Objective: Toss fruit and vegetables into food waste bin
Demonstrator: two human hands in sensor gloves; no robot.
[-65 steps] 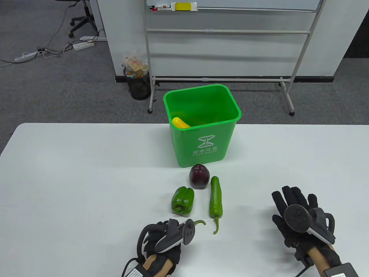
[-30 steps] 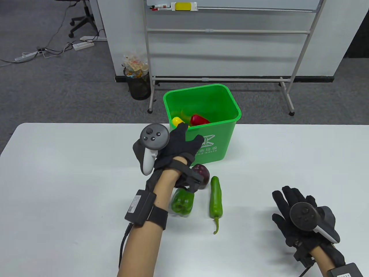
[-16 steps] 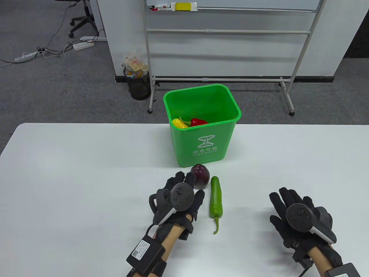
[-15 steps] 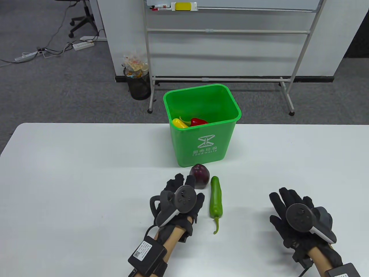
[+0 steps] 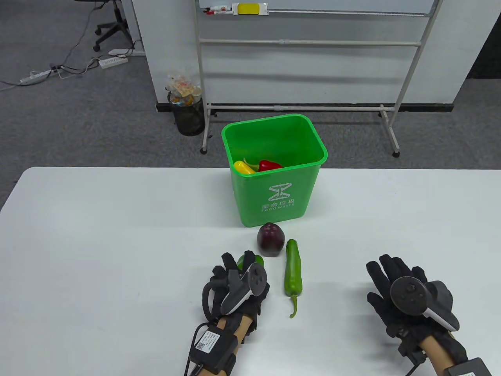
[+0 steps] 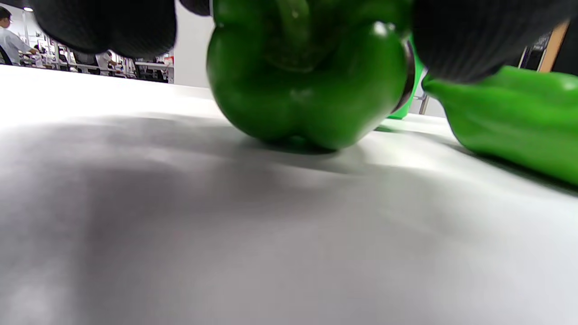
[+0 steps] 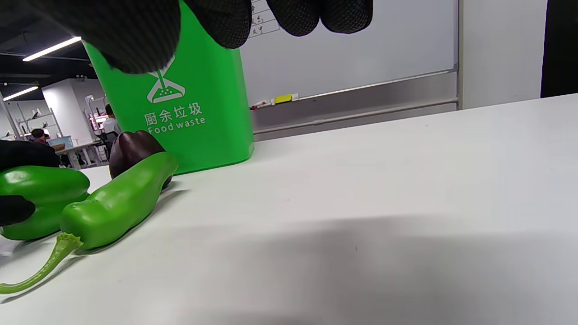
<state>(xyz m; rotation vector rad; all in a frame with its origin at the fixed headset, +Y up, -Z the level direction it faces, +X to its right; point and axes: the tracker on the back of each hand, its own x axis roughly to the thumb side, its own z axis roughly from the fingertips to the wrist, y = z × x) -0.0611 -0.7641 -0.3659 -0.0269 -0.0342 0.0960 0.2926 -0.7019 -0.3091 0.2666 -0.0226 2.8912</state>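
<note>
- Mostly, from the table view, your left hand hides the green bell pepper; only a sliver of it shows past your fingers.
- Your left wrist view gives what that one cannot: the bell pepper sits on the bench, with dark fingers on either side of it at the top edge. They look closed around it, though the contact itself is cut off by the frame.
- Your right hand lies flat on the bench, well apart from the produce, fingers spread and holding nothing.
- Your right wrist view alone shows the long green chili leaning close against the dark purple vegetable, just in front of the bin.
- Only from above can you see into the green food waste bin: a yellow pepper and a red pepper lie inside, by the near wall.
- From above, the chili lies just right of your left hand, and the purple vegetable stands between that hand and the bin.
</note>
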